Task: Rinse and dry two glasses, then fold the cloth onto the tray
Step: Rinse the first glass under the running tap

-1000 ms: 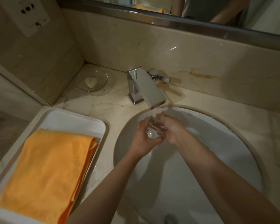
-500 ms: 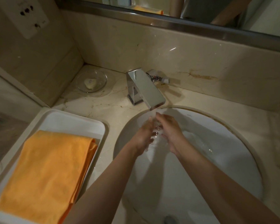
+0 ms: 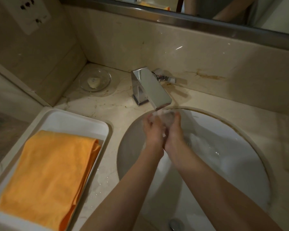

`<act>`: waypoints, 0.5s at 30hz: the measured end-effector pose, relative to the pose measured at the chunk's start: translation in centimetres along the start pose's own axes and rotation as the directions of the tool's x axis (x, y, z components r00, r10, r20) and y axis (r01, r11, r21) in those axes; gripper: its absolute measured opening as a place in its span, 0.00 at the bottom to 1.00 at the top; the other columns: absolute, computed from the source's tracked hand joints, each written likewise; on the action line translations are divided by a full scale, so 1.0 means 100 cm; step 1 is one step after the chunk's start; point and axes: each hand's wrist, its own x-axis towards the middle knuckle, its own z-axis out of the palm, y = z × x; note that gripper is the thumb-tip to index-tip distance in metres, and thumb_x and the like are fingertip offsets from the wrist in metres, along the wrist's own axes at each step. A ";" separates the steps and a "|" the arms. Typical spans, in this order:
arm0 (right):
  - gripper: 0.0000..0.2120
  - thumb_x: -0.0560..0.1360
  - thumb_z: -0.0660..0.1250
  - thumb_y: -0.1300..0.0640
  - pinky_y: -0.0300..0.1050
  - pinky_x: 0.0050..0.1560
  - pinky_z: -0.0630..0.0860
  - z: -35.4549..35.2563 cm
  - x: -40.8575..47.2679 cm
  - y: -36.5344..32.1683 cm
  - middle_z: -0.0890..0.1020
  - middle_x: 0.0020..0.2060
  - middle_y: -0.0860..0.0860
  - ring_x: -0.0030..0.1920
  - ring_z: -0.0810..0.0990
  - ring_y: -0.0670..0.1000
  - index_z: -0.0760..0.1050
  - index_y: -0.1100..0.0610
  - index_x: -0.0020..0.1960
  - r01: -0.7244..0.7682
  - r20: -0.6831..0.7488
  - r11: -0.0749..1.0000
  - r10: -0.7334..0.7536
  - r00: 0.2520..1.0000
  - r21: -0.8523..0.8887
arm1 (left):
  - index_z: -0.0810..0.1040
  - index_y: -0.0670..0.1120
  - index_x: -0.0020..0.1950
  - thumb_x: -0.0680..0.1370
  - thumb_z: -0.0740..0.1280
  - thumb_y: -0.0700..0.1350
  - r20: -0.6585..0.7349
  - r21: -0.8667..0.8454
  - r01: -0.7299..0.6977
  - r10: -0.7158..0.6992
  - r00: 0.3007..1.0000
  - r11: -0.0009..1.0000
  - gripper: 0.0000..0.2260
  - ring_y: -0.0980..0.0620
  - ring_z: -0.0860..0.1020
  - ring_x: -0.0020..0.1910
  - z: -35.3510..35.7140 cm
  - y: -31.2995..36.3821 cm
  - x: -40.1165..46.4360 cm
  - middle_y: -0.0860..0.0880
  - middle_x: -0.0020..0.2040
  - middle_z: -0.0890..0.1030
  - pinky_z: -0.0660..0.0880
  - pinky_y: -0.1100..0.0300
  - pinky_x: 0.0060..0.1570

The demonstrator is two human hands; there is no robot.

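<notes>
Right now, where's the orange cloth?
Head view, lower left: the cloth lies folded in the white tray on the counter, left of the sink and away from both hands.

A glass soap dish (image 3: 95, 80) sits in the corner beside the chrome faucet (image 3: 151, 88).

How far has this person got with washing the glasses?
Nothing looks finished yet. Right now the left hand and right hand hold a glass in the water under the faucet, over the sink. No second glass is clearly visible. The orange cloth lies folded on the white tray, so drying and refolding remain.
</notes>
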 end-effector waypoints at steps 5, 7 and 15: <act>0.31 0.58 0.74 0.40 0.48 0.51 0.76 0.000 -0.006 0.009 0.81 0.54 0.56 0.53 0.81 0.54 0.77 0.57 0.56 -0.051 0.048 0.996 0.048 0.998 0.074 | 0.76 0.41 0.59 0.77 0.58 0.51 0.048 0.652 -0.373 0.456 0.889 0.660 0.18 0.42 0.70 0.61 -0.006 0.002 0.001 0.41 0.60 0.74 0.68 0.48 0.63; 0.27 0.62 0.73 0.43 0.44 0.47 0.77 -0.002 -0.007 0.009 0.83 0.51 0.55 0.50 0.83 0.52 0.79 0.58 0.55 -0.030 -0.003 0.999 0.031 1.000 0.031 | 0.78 0.38 0.56 0.80 0.56 0.48 0.099 0.701 -0.310 0.344 0.934 0.642 0.18 0.40 0.76 0.57 -0.009 0.012 0.007 0.38 0.55 0.79 0.72 0.48 0.59; 0.11 0.70 0.72 0.55 0.38 0.31 0.76 0.001 -0.028 -0.003 0.83 0.40 0.52 0.38 0.82 0.49 0.75 0.54 0.50 0.240 0.045 0.919 -0.238 0.970 -0.313 | 0.79 0.41 0.55 0.79 0.58 0.48 0.293 0.549 0.126 -0.331 0.897 0.826 0.15 0.51 0.77 0.28 -0.029 0.035 0.037 0.47 0.32 0.79 0.72 0.63 0.29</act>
